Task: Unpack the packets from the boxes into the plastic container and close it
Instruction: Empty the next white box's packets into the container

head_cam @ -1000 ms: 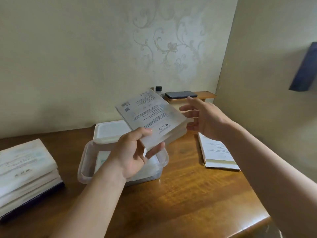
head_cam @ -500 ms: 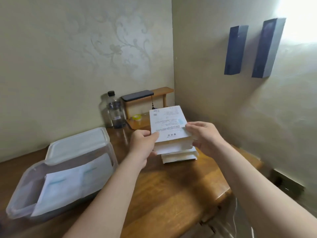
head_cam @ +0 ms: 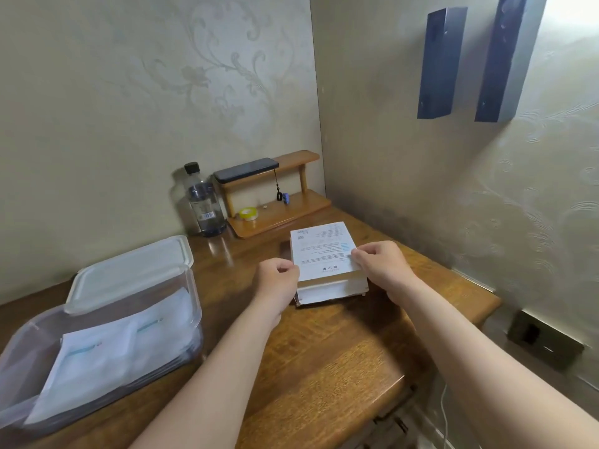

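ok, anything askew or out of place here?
The lid lies tilted across the far rim of the plastic container, unsealed; packets inside lean slanted. Left hand and right hand pinch the top box of the stack. Nothing spilled.

Print on top box (head_cam: 321, 251): upside down, too small to read, w/ QR code. Water bottle (head_cam: 205, 205) label: barcode only, illegible.

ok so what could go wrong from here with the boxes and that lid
The top box, pinched by the left hand and right hand, sits askew on the lower box; it might slide off once released. The lid only leans on the container rim, so a bump could knock it off.
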